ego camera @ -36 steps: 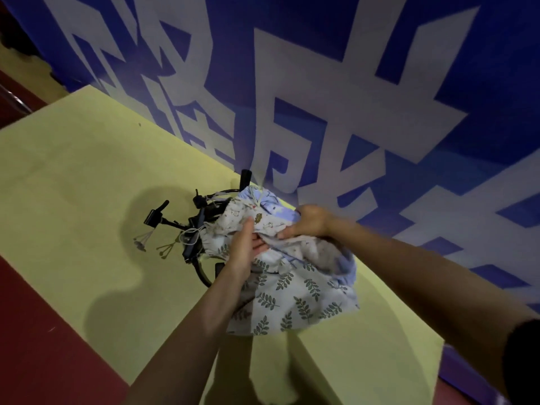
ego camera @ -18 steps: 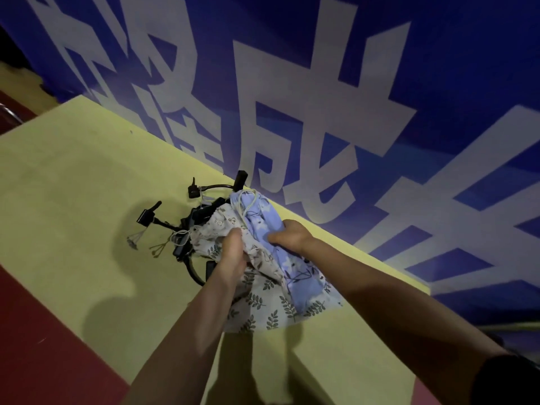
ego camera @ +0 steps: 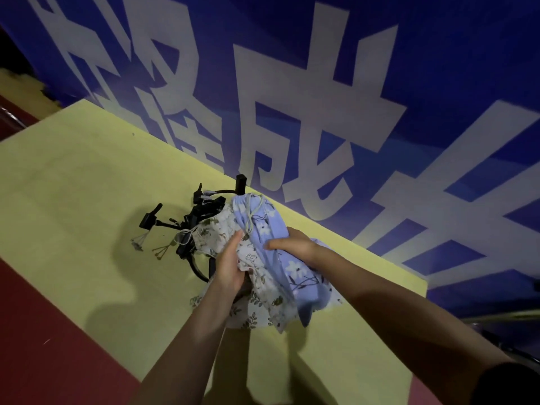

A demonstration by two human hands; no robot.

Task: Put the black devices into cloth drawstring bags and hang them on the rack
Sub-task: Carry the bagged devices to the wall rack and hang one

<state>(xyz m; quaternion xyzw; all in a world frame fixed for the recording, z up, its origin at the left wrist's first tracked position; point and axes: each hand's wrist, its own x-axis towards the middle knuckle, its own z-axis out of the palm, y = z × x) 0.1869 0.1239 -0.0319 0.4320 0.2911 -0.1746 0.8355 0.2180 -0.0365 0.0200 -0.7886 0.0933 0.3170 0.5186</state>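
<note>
1. The devices (ego camera: 190, 226), a black tangle of arms, clips and cable, lie on the yellow table (ego camera: 73, 185) left of centre, just left of the bags. Their number is hard to tell: at least two, perhaps more, with two small tasselled cord ends beside them. Risk, as I judge it: pulling one piece may drag the whole knot along or off the table edge.
2. The left hand (ego camera: 230, 267), at centre, grips the white bag (ego camera: 257, 290), fingers curled into the cloth. I count one leaf-print white bag for certain; folds under it may hide another. Risk: the bag's cord, lying among the black parts, could snag on a clip.
3. The right hand (ego camera: 292, 244), right of centre, pinches the blue bag (ego camera: 263, 226), which lies across the white one and touches it. One blue bag, so two bags at least. Risk: lifting both together, since the cloths overlap, or the mouth staying bunched so no device goes in.
4. No rack shows anywhere in the frame; behind the table, only a blue banner (ego camera: 438, 68) with white characters.
</note>
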